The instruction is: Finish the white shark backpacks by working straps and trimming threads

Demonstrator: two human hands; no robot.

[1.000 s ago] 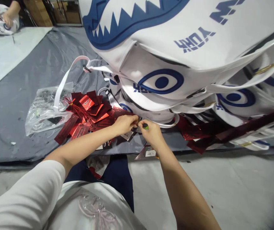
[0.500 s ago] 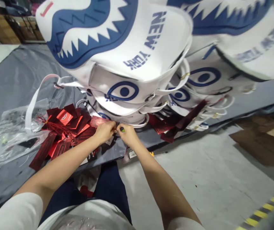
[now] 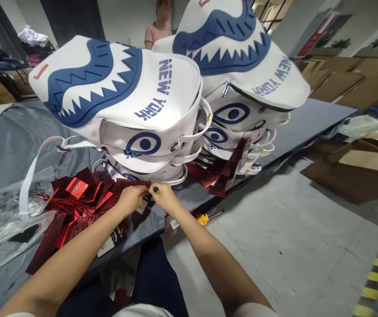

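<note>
My left hand [image 3: 131, 199] and my right hand [image 3: 165, 197] meet at the table's front edge, both pinched on something small with a green tip [image 3: 156, 190]. They work at the bottom of a stack of white bags with blue shark mouths and eyes [image 3: 119, 97]. A heap of red hang tags [image 3: 76, 198] lies just left of my left hand. What the fingers grip beyond the green tip is hidden.
A second stack of shark bags [image 3: 242, 66] stands to the right, with more red tags [image 3: 220, 176] under it. A clear plastic bag [image 3: 0, 220] lies at far left on the grey table cover [image 3: 7, 141]. Another person [image 3: 157, 26] stands behind. Cardboard [image 3: 350, 171] lies on the floor.
The view has tilted up and swung right, so both bag stacks and the room behind show. My hands have stayed pinched together at the same spot by the lowest bag.
</note>
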